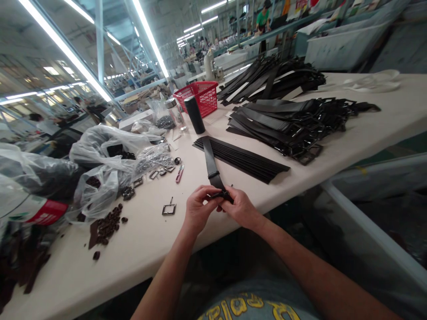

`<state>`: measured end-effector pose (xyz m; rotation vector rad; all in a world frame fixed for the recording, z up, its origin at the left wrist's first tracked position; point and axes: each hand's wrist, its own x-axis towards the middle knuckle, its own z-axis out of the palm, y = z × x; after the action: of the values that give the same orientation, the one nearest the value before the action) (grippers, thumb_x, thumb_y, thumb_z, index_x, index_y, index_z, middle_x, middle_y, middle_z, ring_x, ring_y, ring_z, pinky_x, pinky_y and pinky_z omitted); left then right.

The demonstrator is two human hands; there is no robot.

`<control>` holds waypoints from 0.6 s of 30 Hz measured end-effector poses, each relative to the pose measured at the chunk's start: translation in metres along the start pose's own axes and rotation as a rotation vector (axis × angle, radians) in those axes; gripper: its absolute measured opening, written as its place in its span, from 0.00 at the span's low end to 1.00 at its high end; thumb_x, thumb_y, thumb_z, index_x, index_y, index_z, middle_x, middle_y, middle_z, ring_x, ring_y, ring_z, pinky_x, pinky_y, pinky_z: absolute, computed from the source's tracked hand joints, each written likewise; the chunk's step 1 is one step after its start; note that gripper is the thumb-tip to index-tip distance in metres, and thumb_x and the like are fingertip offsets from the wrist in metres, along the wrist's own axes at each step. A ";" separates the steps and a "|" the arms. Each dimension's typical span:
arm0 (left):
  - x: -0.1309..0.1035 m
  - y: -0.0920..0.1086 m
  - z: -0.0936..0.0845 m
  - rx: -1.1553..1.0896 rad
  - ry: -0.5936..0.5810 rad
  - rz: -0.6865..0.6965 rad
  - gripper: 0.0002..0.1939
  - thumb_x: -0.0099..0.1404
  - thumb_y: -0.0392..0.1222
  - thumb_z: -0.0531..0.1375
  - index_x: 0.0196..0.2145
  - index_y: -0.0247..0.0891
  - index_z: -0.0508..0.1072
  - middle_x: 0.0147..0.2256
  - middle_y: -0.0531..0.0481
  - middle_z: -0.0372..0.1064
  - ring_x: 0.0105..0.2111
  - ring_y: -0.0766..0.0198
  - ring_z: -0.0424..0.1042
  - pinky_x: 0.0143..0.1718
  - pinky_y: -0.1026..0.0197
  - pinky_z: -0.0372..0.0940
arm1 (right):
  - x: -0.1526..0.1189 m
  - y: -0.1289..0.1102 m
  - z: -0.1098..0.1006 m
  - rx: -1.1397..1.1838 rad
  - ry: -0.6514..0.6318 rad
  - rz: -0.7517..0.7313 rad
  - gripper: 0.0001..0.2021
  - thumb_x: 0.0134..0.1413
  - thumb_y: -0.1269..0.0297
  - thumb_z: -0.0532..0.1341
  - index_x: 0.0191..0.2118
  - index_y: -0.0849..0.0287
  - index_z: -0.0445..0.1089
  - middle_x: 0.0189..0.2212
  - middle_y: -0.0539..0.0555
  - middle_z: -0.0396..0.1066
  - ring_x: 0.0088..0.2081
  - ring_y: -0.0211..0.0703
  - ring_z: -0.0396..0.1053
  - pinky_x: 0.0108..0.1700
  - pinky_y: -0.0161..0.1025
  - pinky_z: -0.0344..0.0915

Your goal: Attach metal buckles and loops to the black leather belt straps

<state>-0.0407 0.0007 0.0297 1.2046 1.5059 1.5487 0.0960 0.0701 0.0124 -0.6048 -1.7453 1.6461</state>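
Observation:
A black belt strap [211, 160] runs toward me across a row of flat black straps [248, 159], with a dark loop around it. Its near end is between my two hands at the table's front edge. My left hand [199, 206] is closed, thumb and fingers pinching a dark buckle [218, 194] at that end. My right hand [243, 207] is closed on the strap's end beside the buckle; its fingertips are partly hidden. Left of my hands, a loose metal buckle [169, 209] with its prong pointing away lies on the table.
Buckled belts [300, 124] are piled at right, more straps [267, 82] behind them. A red basket [208, 100], black bottle [194, 115] and glass jar [176, 116] stand at the back. Plastic bags [100, 146], brown loops [111, 222] and a pink-handled cutter [179, 174] lie left.

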 end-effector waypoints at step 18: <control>-0.012 0.006 -0.011 0.348 -0.009 0.124 0.10 0.62 0.38 0.64 0.43 0.40 0.78 0.35 0.48 0.78 0.33 0.62 0.77 0.40 0.61 0.72 | -0.004 -0.001 -0.002 0.079 -0.040 0.006 0.08 0.50 0.70 0.57 0.38 0.60 0.68 0.28 0.50 0.73 0.29 0.39 0.74 0.32 0.34 0.69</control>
<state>-0.0462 -0.0149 0.0343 1.5218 1.7750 1.3911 0.1000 0.0682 0.0129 -0.5440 -1.6996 1.7336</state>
